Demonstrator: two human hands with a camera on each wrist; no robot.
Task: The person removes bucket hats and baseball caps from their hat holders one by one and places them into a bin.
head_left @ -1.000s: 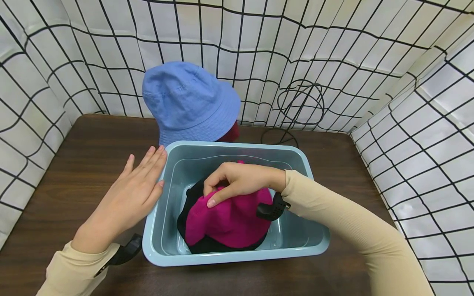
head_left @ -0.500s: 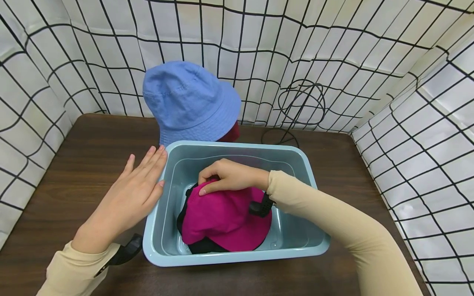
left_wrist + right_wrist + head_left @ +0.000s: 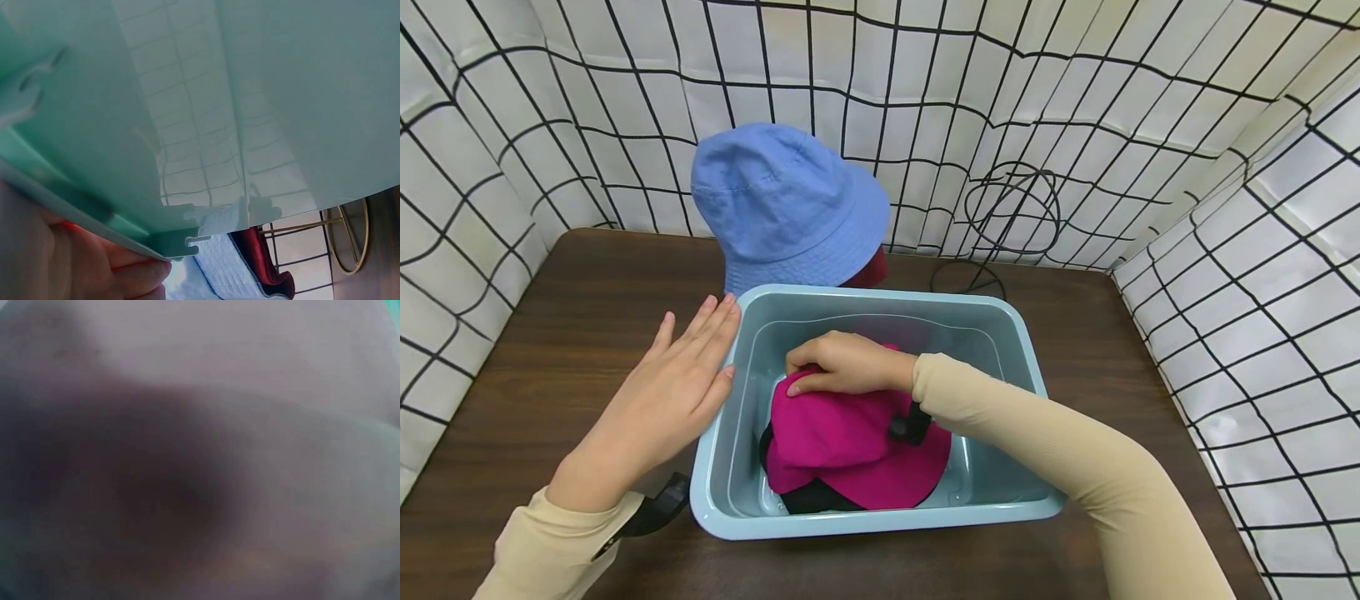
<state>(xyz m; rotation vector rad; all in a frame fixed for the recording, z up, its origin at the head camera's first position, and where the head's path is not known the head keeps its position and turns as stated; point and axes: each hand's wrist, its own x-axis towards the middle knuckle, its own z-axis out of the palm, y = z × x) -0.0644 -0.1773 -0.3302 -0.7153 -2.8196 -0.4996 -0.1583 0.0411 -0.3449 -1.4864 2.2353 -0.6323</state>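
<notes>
A magenta hat (image 3: 842,433) lies on a black hat (image 3: 820,497) inside the light blue plastic basin (image 3: 880,518). My right hand (image 3: 846,365) reaches into the basin and pinches the magenta hat's upper left edge between thumb and fingers. Some fingertips are hidden behind the cloth. On the basin's left rim rests my left hand (image 3: 673,383), its fingers straight. In the left wrist view, fingers (image 3: 134,272) show under the basin's rim. Blur fills the right wrist view, so the grip cannot be made out there.
Behind the basin, a blue bucket hat (image 3: 786,204) sits above a dark red item (image 3: 871,271), mostly hidden. A coiled black cable (image 3: 1011,208) hangs at the back of the brown table (image 3: 602,292). White cloth with a black grid (image 3: 925,67) surrounds the table.
My right hand has moved left with the magenta hat's edge, and that hat now covers more of the black one. The left hand has stayed on the rim.
</notes>
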